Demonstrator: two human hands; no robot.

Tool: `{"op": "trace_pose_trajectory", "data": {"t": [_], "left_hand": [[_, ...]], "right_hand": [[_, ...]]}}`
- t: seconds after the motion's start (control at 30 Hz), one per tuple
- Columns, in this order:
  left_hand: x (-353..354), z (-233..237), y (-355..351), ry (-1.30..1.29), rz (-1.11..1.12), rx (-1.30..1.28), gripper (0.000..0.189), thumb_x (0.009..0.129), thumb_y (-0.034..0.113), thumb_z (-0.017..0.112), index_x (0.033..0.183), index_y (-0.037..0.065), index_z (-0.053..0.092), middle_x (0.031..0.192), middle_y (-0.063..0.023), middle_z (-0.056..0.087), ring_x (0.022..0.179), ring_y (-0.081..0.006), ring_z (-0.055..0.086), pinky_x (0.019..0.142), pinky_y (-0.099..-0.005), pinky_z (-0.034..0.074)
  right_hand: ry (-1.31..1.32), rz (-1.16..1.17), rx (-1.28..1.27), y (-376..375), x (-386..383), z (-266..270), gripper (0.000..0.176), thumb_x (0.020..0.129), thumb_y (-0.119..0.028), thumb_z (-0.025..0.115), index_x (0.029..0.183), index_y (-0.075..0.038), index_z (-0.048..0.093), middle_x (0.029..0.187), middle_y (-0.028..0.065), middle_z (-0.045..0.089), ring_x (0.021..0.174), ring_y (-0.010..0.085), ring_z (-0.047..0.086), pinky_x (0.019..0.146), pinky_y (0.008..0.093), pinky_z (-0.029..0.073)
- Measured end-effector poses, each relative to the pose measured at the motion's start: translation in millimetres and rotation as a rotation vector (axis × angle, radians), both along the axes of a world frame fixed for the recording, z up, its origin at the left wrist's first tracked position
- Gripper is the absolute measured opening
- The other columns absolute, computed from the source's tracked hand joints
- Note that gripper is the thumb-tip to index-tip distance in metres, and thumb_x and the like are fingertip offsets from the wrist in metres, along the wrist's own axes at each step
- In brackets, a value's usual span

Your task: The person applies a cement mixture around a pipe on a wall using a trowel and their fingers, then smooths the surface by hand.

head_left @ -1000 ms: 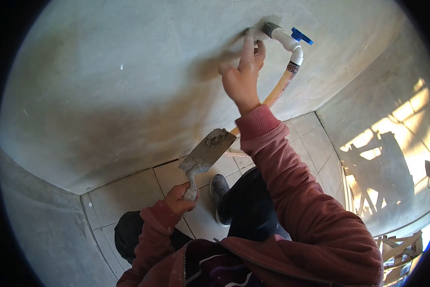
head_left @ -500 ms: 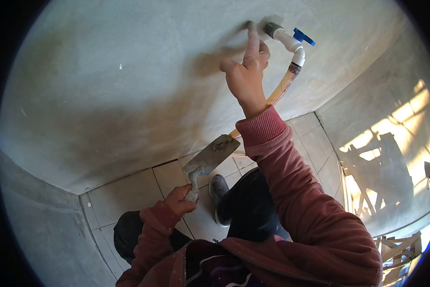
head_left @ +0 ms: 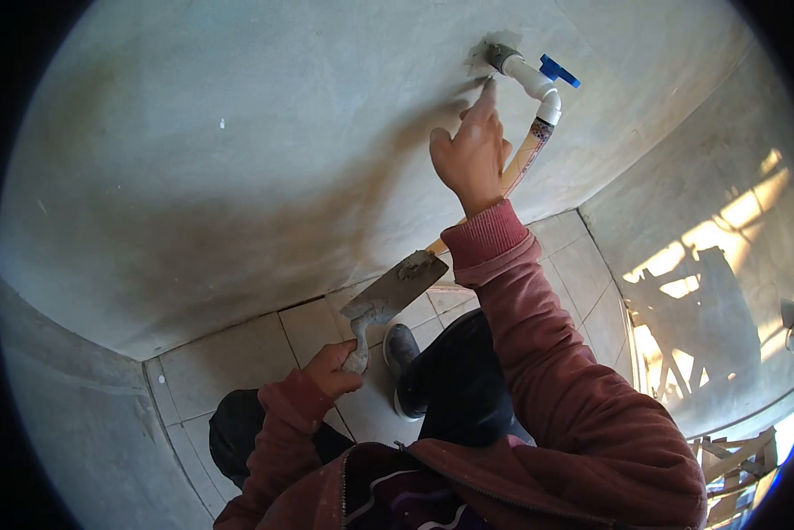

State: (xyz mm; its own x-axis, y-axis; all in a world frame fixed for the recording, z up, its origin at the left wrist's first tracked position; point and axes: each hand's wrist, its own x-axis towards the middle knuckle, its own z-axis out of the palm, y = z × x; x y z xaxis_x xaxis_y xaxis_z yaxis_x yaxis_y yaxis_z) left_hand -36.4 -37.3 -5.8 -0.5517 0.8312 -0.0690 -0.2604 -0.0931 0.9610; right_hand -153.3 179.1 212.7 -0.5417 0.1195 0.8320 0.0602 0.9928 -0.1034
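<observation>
My left hand is closed round the handle of a trowel, held low above the tiled floor. A small lump of wet mortar lies near the end of its blade. Up at the grey plastered wall, my right hand stretches its index finger to the surface just below a white pipe fitting. The other fingers are partly bent and I see nothing in them. Damp mortar surrounds the spot where the fitting enters the wall. A blue valve handle sticks out from the fitting.
A yellowish hose runs from the fitting down behind my right wrist. Below are pale floor tiles and my shoe. A side wall with sunlit patches stands at right, near some wooden pieces.
My right hand has moved down and slightly right along the wall, its fingertip now lower, beneath the fitting. The left hand and trowel have hardly moved.
</observation>
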Motion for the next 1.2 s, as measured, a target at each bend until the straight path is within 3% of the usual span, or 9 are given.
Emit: {"op": "trace_pose_trajectory", "data": {"t": [0.23,0.4,0.6,0.73,0.83,0.9,1.03,1.13,1.2], "left_hand": [[1.6,2.9,0.0,0.036,0.014,0.017,0.023,0.065,0.005,0.057,0.088,0.003,0.053,0.070,-0.0010,0.052,0.062,-0.0091,0.048,0.056,-0.0242,0.040],[2.8,-3.6,-0.2,0.040,0.011,-0.050,0.024,0.065,0.007,0.057,0.088,0.000,0.056,0.067,-0.0026,0.054,0.063,-0.0103,0.050,0.058,-0.0263,0.042],[4.4,5.0,-2.2,0.021,0.018,-0.052,0.023,0.066,0.006,0.057,0.088,0.000,0.056,0.067,-0.0023,0.053,0.063,-0.0093,0.049,0.058,-0.0256,0.041],[1.1,-1.4,-1.0,0.076,0.019,-0.031,0.024,0.066,0.005,0.057,0.089,0.000,0.056,0.067,-0.0022,0.054,0.063,-0.0086,0.049,0.058,-0.0254,0.041],[5.0,5.9,0.7,0.076,0.019,-0.041,0.025,0.066,0.005,0.057,0.090,0.000,0.056,0.067,-0.0024,0.054,0.063,-0.0093,0.049,0.059,-0.0258,0.042],[5.9,5.2,1.3,0.083,0.011,-0.050,0.018,0.067,0.006,0.057,0.085,0.004,0.054,0.069,0.0004,0.051,0.061,-0.0086,0.048,0.057,-0.0239,0.040],[5.2,-1.7,-0.5,0.133,0.025,-0.077,0.027,0.066,0.007,0.059,0.091,-0.002,0.056,0.069,-0.0045,0.056,0.064,-0.0104,0.051,0.060,-0.0266,0.042],[4.3,-3.0,-1.9,0.168,0.022,-0.075,0.029,0.066,0.007,0.059,0.093,-0.003,0.056,0.069,-0.0062,0.058,0.064,-0.0108,0.052,0.060,-0.0271,0.043],[4.8,-1.5,-3.1,0.124,0.016,-0.082,0.030,0.066,0.008,0.060,0.093,-0.004,0.056,0.069,-0.0070,0.058,0.063,-0.0121,0.053,0.060,-0.0275,0.043]], "right_hand": [[0.056,0.175,0.064,-13.6,11.2,30.0,0.083,0.068,-0.009,0.056,0.138,0.005,0.013,0.086,0.0187,0.059,0.078,0.0352,0.060,0.068,0.0418,0.047],[-0.084,0.155,-0.123,-15.9,7.8,54.2,0.075,0.072,-0.011,0.053,0.134,0.008,0.015,0.069,0.0213,0.061,0.063,0.0384,0.062,0.063,0.0420,0.050],[-0.224,-0.053,0.005,-28.8,14.1,57.6,0.073,0.071,-0.014,0.053,0.130,0.010,0.017,0.065,0.0212,0.061,0.061,0.0397,0.061,0.060,0.0434,0.050],[-0.233,-0.004,-0.006,-22.6,14.2,40.7,0.074,0.071,-0.017,0.055,0.131,0.009,0.020,0.071,0.0209,0.063,0.059,0.0377,0.061,0.053,0.0433,0.050],[-0.068,0.125,0.009,-23.3,18.5,45.0,0.068,0.071,-0.017,0.055,0.126,0.008,0.025,0.070,0.0219,0.062,0.059,0.0382,0.061,0.053,0.0435,0.049],[-0.216,-0.019,0.006,-27.0,19.8,49.8,0.064,0.071,-0.016,0.056,0.122,0.007,0.026,0.071,0.0231,0.061,0.059,0.0389,0.061,0.053,0.0447,0.049],[-0.279,0.043,-0.010,-29.2,19.8,43.1,0.059,0.072,-0.016,0.055,0.118,0.009,0.027,0.071,0.0221,0.061,0.061,0.0394,0.061,0.053,0.0447,0.049],[-0.017,0.132,-0.024,-30.0,21.2,45.4,0.062,0.072,-0.016,0.055,0.122,0.010,0.028,0.066,0.0159,0.061,0.061,0.0334,0.061,0.059,0.0381,0.048],[0.120,0.356,-0.196,-25.7,18.1,49.7,0.060,0.072,-0.016,0.056,0.120,0.011,0.032,0.068,0.0148,0.061,0.060,0.0302,0.061,0.061,0.0339,0.048]]}}
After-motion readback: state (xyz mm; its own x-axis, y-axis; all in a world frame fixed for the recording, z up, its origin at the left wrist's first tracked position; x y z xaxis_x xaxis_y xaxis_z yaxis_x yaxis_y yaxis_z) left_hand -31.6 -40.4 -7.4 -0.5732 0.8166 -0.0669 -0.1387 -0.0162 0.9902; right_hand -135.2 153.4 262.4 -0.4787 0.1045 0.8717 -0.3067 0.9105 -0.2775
